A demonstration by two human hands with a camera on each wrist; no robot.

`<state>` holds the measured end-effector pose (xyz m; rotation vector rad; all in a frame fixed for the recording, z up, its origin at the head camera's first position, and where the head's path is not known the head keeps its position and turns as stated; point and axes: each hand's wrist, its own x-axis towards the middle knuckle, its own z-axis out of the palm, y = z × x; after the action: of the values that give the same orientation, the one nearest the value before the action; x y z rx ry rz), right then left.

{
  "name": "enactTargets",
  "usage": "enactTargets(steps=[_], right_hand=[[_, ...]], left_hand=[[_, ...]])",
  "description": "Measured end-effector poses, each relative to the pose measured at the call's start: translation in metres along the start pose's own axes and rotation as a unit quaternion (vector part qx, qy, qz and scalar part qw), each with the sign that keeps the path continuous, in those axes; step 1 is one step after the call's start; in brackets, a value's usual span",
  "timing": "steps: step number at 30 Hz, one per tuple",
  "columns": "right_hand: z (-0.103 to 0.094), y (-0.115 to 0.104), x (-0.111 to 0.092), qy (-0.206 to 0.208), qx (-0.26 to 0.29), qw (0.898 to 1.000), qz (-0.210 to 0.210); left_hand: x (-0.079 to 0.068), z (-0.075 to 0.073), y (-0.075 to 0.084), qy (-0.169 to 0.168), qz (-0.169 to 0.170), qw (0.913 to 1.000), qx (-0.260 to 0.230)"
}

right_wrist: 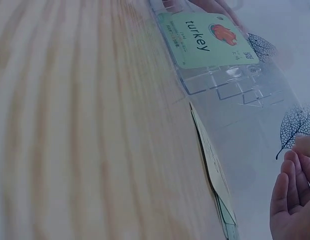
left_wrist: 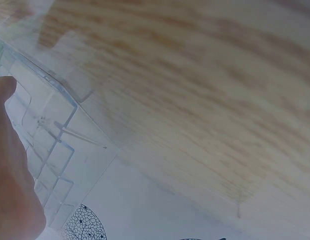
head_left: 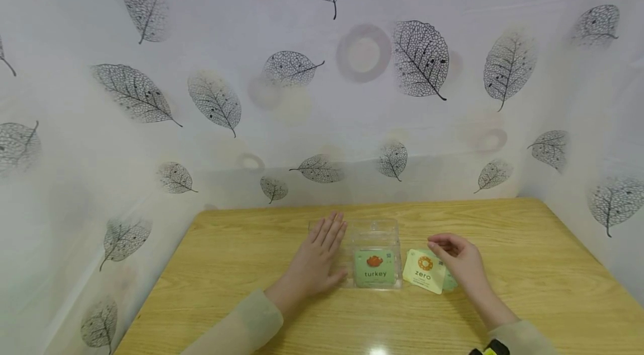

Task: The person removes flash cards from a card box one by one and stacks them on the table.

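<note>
My left hand (head_left: pixel 316 261) lies over the left side of a clear plastic box (head_left: pixel 373 227), its fingers straight and pointing away from me. In the box's near part sits a green card (head_left: pixel 374 273) with a turkey picture and the word "turkey". To the right of the box, a pale yellow "zero" card (head_left: pixel 424 272) lies partly over green cards (head_left: pixel 450 281). Just above and to the right of these cards is my right hand (head_left: pixel 464 265), fingers loosely bent and thumb near the fingertips. Nothing shows between them in the right wrist view.
Box and cards are on a light wooden table (head_left: pixel 241 277). A whitish sheet (head_left: pixel 322 120) printed with dark leaves hangs behind the table and along both sides. A dark and yellow band (head_left: pixel 490 348) is on the right wrist.
</note>
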<state>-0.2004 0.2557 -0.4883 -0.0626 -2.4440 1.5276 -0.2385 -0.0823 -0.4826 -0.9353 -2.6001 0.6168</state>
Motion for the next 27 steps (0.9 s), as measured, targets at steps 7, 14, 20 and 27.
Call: enactTargets(steps=[7,14,20,27], right_hand=[[0.003,-0.002,-0.001,-0.006,0.012,1.0,-0.005],[0.006,-0.001,-0.001,-0.011,0.029,0.999,-0.005],[0.009,-0.003,-0.001,-0.02,0.041,0.999,-0.003],[0.012,-0.006,-0.003,-0.023,0.043,0.999,-0.011]], left_hand=[[0.0,0.001,0.0,0.001,0.0,1.0,0.001],[0.0,0.001,0.0,0.001,0.001,1.0,-0.001],[0.0,0.002,0.0,0.0,0.0,1.0,0.003],[0.0,0.002,0.0,0.004,0.0,1.0,0.004]])
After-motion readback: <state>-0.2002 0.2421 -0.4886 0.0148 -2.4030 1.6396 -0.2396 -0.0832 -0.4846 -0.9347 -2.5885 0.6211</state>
